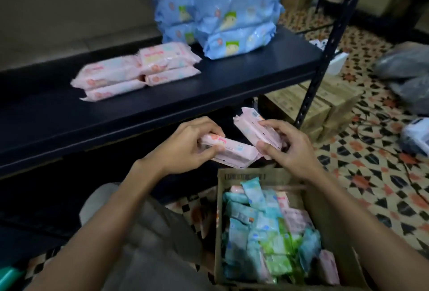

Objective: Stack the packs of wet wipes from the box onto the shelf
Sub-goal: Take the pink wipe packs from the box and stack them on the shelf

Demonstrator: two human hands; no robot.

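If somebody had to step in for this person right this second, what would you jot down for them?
Left hand: fingers curled round one pink pack, held above the box.
Right hand: grips another pink pack beside it.
Shelf: two low pink piles, taller blue packs behind them.
Box on the floor: many teal, green and pink packs remain.
Done: part of the stacking. Left: set down both held packs, then empty the box.
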